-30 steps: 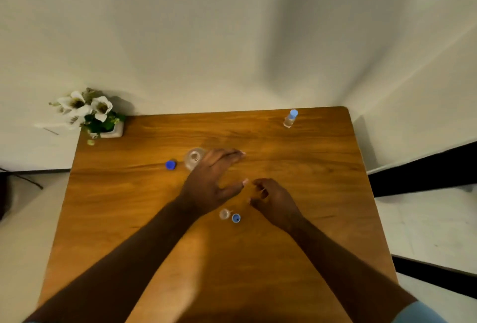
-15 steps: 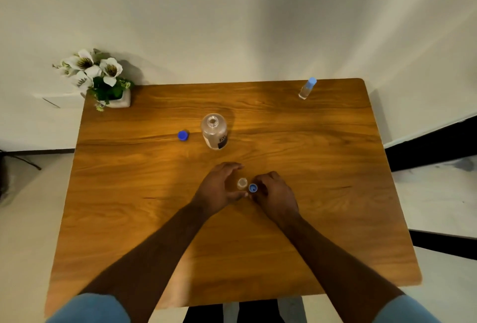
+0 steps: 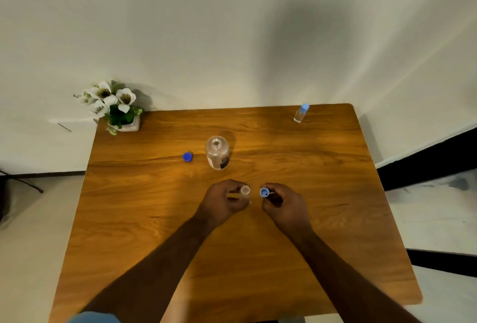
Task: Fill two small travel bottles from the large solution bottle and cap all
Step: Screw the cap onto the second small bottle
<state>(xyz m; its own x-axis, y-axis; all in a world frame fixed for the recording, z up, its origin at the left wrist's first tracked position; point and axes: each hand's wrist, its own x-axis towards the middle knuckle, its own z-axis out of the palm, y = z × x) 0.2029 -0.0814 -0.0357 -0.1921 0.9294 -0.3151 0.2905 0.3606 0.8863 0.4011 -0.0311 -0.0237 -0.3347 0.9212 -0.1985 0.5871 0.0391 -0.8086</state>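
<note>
Both hands grip: left hand (image 3: 224, 202) small bottle (image 3: 244, 191), right hand (image 3: 284, 204) cap (image 3: 264, 192).

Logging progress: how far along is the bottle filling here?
Done: one small clear travel bottle with light-blue cap stands capped at the table's far right. In hand: left hand grips the second small clear bottle, uncapped; right hand pinches its blue cap. Left: the large clear solution bottle is open, its dark-blue cap beside it.
</note>
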